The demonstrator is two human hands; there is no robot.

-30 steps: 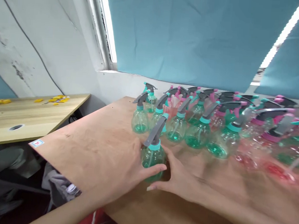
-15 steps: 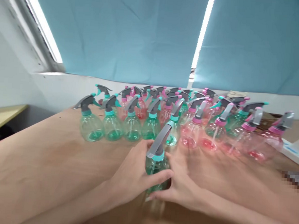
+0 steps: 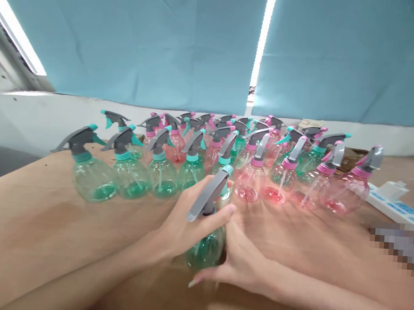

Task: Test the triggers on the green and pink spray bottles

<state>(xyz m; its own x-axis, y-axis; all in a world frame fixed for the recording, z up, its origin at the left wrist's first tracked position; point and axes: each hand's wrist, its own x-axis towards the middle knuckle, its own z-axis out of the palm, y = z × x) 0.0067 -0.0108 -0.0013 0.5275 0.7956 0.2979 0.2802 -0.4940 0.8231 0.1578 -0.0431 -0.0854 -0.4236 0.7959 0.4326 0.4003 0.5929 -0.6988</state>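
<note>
Left hand [image 3: 188, 224] clasps the green spray bottle [image 3: 210, 248] round its neck; right hand [image 3: 245, 261] cups its belly; probably light, slick plastic; neck looks the surest hold.

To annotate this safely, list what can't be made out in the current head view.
All in the head view:
- Nearest spray bottle: collar mostly hidden by the left hand's thumb.
- Right hand: far fingertips hidden behind that bottle and the left hand.
- Back-row bottles: lower parts hidden by front-row bottles.
- Dark object: pixelated, cut off by the right edge.
</note>
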